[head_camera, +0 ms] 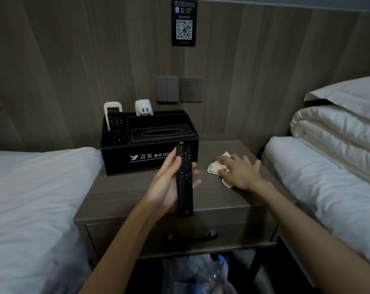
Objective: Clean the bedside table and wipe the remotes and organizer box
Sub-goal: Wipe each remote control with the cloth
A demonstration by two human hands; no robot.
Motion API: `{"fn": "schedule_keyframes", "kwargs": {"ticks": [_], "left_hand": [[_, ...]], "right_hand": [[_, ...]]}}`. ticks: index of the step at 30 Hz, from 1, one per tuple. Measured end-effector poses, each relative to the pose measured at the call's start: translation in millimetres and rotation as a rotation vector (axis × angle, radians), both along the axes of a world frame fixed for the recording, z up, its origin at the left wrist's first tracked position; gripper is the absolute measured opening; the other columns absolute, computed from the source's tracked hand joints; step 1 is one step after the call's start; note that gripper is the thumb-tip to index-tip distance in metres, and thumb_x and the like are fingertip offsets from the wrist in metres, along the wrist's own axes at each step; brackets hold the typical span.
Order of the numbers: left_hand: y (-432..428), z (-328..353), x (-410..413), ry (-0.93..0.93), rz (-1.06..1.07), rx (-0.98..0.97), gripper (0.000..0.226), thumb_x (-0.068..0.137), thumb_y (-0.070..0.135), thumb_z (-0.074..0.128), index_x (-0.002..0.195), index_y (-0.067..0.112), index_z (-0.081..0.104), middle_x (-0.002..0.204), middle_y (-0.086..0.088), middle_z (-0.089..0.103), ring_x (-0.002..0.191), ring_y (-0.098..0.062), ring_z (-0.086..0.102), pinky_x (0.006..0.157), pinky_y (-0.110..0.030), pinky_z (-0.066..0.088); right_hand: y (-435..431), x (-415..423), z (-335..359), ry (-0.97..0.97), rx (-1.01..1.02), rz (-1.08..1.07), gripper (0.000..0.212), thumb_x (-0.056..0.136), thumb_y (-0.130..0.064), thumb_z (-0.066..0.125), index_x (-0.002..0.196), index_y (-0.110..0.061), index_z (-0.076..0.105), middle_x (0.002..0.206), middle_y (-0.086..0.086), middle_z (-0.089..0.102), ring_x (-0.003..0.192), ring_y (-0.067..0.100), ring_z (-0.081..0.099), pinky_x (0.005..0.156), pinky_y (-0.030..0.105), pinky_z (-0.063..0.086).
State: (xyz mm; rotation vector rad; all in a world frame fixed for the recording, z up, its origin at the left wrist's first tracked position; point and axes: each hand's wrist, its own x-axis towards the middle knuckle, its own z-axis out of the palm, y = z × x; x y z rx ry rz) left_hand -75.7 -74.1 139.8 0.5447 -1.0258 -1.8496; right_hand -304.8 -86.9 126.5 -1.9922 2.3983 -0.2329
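Black, slim remote control (pixel 184 181) stands upright in the left hand (pixel 166 184), buttons towards the camera. The thumb lies along its left edge and the fingers curl round behind it, their tips showing at its right edge. It is held above the front half of the wood-grain bedside table (pixel 126 196).

Just beyond the left fingertips stands the black organizer box (pixel 137 164), with white lettering on its front. Its left compartment holds a white remote (pixel 113 107) and a second black remote (pixel 117 129), both upright. A white plug adapter (pixel 143 110) stands in the rear compartment. The oval tissue opening (pixel 161 132) lies in the lid.

The right hand (pixel 239 172), to the right of the left hand, rests palm down with its fingers spread on a crumpled pale cloth (pixel 212 168) on the tabletop.

Below both hands are a drawer handle (pixel 192 236) and, under the table, a plastic bag (pixel 201 276). White beds flank each forearm. A folded duvet (pixel 339 132) lies beyond the right hand. On the panelled wall beyond are a switch (pixel 167 89), a socket (pixel 191 89) and a QR-code sign (pixel 183 22).
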Motion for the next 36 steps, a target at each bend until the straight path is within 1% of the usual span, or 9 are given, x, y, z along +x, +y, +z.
{"fn": "schedule_keyframes", "kwargs": {"ticks": [3, 7, 14, 16, 18, 22, 26, 30, 36], "left_hand": [[-7.8, -0.5, -3.9, 0.033, -0.01, 0.012, 0.041, 0.083, 0.021, 0.056, 0.122, 0.035, 0.057, 0.103, -0.012, 0.072, 0.093, -0.023, 0.07, 0.079, -0.045, 0.058], [-17.5, 2.6, -7.7, 0.059, 0.01, -0.002, 0.041, 0.088, 0.02, 0.055, 0.127, 0.034, 0.055, 0.111, -0.012, 0.071, 0.104, -0.026, 0.068, 0.083, -0.047, 0.057], [-12.9, -7.5, -9.6, 0.047, 0.093, -0.038, 0.05, 0.079, 0.02, 0.059, 0.128, 0.029, 0.056, 0.108, -0.014, 0.072, 0.1, -0.03, 0.069, 0.086, -0.044, 0.056], [-10.2, -10.8, -11.1, 0.021, 0.115, -0.058, 0.052, 0.078, 0.021, 0.059, 0.13, 0.024, 0.055, 0.107, -0.014, 0.072, 0.099, -0.029, 0.07, 0.086, -0.041, 0.056], [-6.6, -15.1, -12.2, 0.004, 0.127, -0.073, 0.056, 0.078, 0.022, 0.058, 0.134, 0.019, 0.052, 0.107, -0.014, 0.072, 0.098, -0.028, 0.07, 0.083, -0.036, 0.058], [4.4, -25.3, -9.0, -0.055, 0.124, -0.118, 0.059, 0.079, 0.022, 0.056, 0.137, 0.014, 0.049, 0.112, -0.013, 0.071, 0.103, -0.027, 0.069, 0.084, -0.032, 0.057], [14.4, -24.9, -8.7, -0.068, 0.148, -0.179, 0.047, 0.079, 0.02, 0.058, 0.126, 0.019, 0.058, 0.113, -0.011, 0.07, 0.102, -0.024, 0.069, 0.088, -0.033, 0.056], [18.9, -21.4, -10.7, -0.034, 0.161, -0.178, 0.036, 0.078, 0.018, 0.058, 0.112, 0.024, 0.065, 0.106, -0.003, 0.074, 0.097, -0.011, 0.07, 0.076, -0.019, 0.056], [16.8, -19.2, -7.5, -0.035, 0.174, -0.168, 0.041, 0.076, 0.019, 0.059, 0.116, 0.025, 0.063, 0.111, 0.002, 0.072, 0.103, -0.01, 0.068, 0.083, -0.022, 0.056]], "right_hand": [[2.5, -2.2, -4.3, -0.042, -0.051, 0.028, 0.041, 0.094, -0.046, 0.045, 0.134, -0.04, 0.049, 0.13, -0.003, 0.05, 0.121, 0.023, 0.048, 0.097, 0.044, 0.025], [14.9, -6.7, -14.8, -0.199, -0.183, 0.135, 0.031, 0.089, -0.038, 0.055, 0.118, -0.031, 0.063, 0.114, -0.005, 0.062, 0.105, 0.02, 0.06, 0.083, 0.033, 0.044], [35.5, -0.5, -9.2, -0.445, -0.341, 0.25, 0.022, 0.088, -0.026, 0.063, 0.106, -0.032, 0.053, 0.083, -0.014, 0.061, 0.073, 0.005, 0.057, 0.064, 0.023, 0.036], [40.1, 8.3, 1.1, -0.5, -0.484, 0.272, 0.02, 0.087, -0.021, 0.065, 0.104, -0.031, 0.059, 0.084, -0.016, 0.06, 0.075, 0.003, 0.057, 0.063, 0.015, 0.038], [45.5, 19.0, 16.3, -0.514, -0.634, 0.308, 0.023, 0.086, -0.017, 0.066, 0.105, -0.03, 0.065, 0.092, -0.017, 0.062, 0.087, 0.002, 0.058, 0.073, 0.012, 0.041], [56.7, 38.6, 36.3, -0.566, -0.837, 0.371, 0.029, 0.085, -0.01, 0.068, 0.109, -0.025, 0.072, 0.105, -0.016, 0.067, 0.1, 0.0, 0.062, 0.086, 0.017, 0.047], [56.6, 55.7, 34.2, -0.532, -0.867, 0.451, 0.032, 0.085, -0.01, 0.07, 0.115, -0.022, 0.071, 0.109, -0.011, 0.07, 0.102, -0.001, 0.064, 0.09, 0.021, 0.051], [51.2, 69.7, 24.5, -0.504, -0.932, 0.431, 0.034, 0.084, -0.011, 0.071, 0.116, -0.022, 0.072, 0.112, -0.009, 0.072, 0.104, -0.001, 0.065, 0.092, 0.024, 0.052], [47.9, 74.0, 18.4, -0.487, -0.892, 0.447, 0.039, 0.084, -0.013, 0.071, 0.121, -0.026, 0.068, 0.116, -0.013, 0.069, 0.104, -0.004, 0.065, 0.09, 0.021, 0.053]]}}
